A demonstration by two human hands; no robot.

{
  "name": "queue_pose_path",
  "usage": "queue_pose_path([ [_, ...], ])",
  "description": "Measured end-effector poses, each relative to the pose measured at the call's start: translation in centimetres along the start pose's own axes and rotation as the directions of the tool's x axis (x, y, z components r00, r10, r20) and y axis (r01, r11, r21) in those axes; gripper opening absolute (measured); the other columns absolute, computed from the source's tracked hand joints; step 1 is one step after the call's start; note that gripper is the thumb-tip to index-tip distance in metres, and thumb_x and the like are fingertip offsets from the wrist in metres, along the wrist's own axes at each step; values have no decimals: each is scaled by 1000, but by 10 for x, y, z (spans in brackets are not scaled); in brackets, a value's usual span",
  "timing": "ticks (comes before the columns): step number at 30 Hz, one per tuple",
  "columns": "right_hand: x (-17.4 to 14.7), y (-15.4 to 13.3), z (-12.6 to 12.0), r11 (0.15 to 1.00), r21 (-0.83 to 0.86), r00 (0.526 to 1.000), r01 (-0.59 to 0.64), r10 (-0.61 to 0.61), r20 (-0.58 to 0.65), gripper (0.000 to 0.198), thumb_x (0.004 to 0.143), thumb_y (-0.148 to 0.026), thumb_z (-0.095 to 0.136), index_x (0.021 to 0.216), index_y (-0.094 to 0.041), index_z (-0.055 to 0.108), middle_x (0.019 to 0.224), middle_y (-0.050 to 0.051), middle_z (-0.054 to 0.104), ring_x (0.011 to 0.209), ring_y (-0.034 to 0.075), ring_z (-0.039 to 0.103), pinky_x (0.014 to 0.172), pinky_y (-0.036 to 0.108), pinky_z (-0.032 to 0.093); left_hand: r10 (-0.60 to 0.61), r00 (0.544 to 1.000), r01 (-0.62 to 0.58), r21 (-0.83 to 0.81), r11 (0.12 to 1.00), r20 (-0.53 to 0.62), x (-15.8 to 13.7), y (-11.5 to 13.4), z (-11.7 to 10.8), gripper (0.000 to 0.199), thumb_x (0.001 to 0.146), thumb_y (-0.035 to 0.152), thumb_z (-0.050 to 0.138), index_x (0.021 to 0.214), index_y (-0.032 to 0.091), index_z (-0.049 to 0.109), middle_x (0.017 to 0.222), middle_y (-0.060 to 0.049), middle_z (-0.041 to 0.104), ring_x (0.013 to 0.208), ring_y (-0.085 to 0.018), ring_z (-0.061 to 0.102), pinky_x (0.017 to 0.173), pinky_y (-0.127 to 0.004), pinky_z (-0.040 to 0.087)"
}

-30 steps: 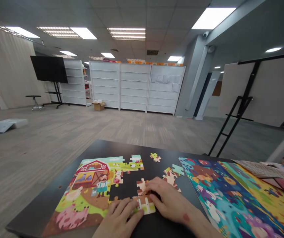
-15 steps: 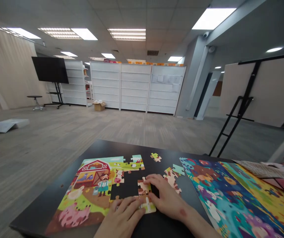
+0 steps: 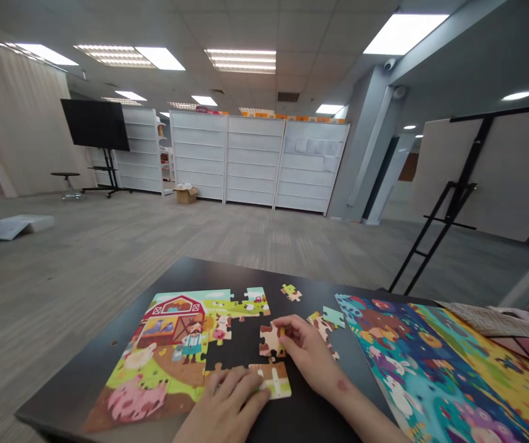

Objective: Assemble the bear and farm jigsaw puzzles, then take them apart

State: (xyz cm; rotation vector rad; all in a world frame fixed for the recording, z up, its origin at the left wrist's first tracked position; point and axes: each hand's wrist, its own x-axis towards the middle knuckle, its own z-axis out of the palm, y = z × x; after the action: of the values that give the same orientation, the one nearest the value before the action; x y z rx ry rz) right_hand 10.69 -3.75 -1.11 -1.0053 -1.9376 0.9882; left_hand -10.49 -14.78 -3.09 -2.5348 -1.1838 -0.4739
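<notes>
A partly assembled farm jigsaw puzzle (image 3: 153, 363) lies on the black table, with a barn, a farmer, a hen and a pig on it. My right hand (image 3: 308, 351) pinches a brown-and-white puzzle piece (image 3: 271, 340) by its right edge, beside the dark gap in the picture. Fingers stretched out, my left hand (image 3: 227, 403) rests flat on the puzzle's lower edge. Just right of its fingertips lies a fence piece (image 3: 278, 380), below the pinched one. Whether the pinched piece touches the fence piece, I cannot tell.
Loose pieces lie beyond my right hand: a small green-and-tan one (image 3: 290, 292), a pale blue one (image 3: 334, 316) and a brown-and-white one (image 3: 322, 326). Colourful animal picture sheets (image 3: 398, 363) cover the table's right side, near folded cloth (image 3: 486, 329). A black easel (image 3: 453, 197) stands behind.
My right hand has gone from lying over the brown-and-white piece to pinching its right edge. That piece has shifted slightly and more of the fence piece shows. My left hand has barely moved.
</notes>
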Motion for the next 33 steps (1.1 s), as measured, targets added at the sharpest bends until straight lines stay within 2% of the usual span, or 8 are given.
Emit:
queue_pose_path([
  [6,-4,-11,2,981,-188,997,49,-38,63,32,83,-10,51,106,-22,70,99,3,67,83,17,63,73,29,50,8,1000,-8,-2,1000,-19,0,0,0,24,104,30,48,125,28,60,123,4,68,112,-17,56,88,-26,40],
  [11,-1,-15,1,955,-270,990,120,-97,98,30,87,-12,52,107,-23,71,106,4,68,91,18,64,85,32,50,-9,1000,9,-24,1000,-6,-1,-1,4,25,104,29,50,127,30,60,123,3,68,112,-17,56,89,-25,41],
  [19,-7,-17,6,904,-402,985,147,-99,138,16,86,-18,62,84,-23,77,107,5,67,105,21,59,94,34,48,16,999,-16,-12,1000,-41,-5,-2,11,33,100,21,52,131,32,58,125,2,68,112,-18,57,93,-26,41],
  [23,-1,-17,-23,891,-433,991,134,-118,64,29,91,-18,50,105,-25,75,116,5,66,110,21,60,99,35,46,2,1000,-2,-5,1000,-21,-4,-3,10,33,99,20,52,129,33,60,133,2,65,116,-18,59,91,-26,43],
  [25,5,-14,-51,883,-470,993,25,-77,-92,38,92,-14,40,110,-23,72,113,6,68,105,20,64,95,35,48,6,1000,-6,3,1000,6,-2,-3,8,32,98,20,55,127,32,61,135,2,65,117,-19,60,88,-26,45],
  [27,10,-10,-77,838,-533,981,-119,18,-191,40,91,-13,35,103,-21,73,102,6,72,98,22,67,89,36,49,11,999,-11,18,1000,32,-1,-2,6,31,96,20,58,125,31,62,135,2,65,116,-19,62,87,-26,46],
  [30,9,-5,-95,783,-590,980,-196,138,-142,33,88,-17,40,94,-21,72,88,5,73,86,22,68,78,34,48,6,999,-7,34,999,35,-1,-2,6,31,96,18,58,124,30,62,134,2,65,114,-20,63,86,-27,46],
  [33,1,-1,-90,767,-623,983,-156,181,-24,16,78,-26,61,89,-22,71,88,5,69,80,22,65,70,31,45,-5,999,5,6,1000,35,-2,-1,7,34,96,16,56,127,30,60,137,1,64,116,-20,62,88,-28,46],
])
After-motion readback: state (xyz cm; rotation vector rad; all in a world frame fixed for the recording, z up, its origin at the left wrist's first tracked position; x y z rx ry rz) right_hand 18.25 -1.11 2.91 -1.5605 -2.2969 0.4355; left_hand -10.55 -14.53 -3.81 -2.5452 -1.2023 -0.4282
